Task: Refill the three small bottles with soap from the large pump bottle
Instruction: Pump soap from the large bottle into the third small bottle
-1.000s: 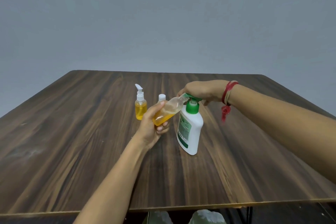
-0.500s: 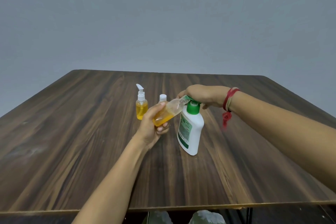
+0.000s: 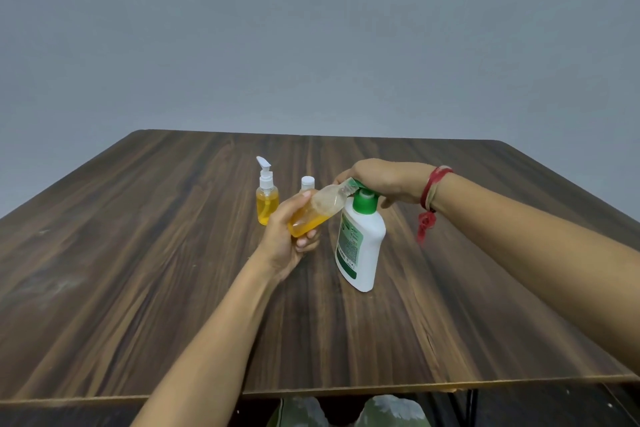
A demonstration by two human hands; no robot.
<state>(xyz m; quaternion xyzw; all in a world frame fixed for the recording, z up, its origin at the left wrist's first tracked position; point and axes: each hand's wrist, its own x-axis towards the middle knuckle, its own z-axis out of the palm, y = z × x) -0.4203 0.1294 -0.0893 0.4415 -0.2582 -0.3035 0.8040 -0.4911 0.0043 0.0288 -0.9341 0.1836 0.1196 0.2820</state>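
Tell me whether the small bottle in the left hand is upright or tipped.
Tipped: the small bottle slants, open neck raised toward the large pump bottle's spout, soap pooled at its lower end.

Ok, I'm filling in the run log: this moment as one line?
left hand: holds small bottle tilted at spout | right hand: on pump bottle | stage: filling
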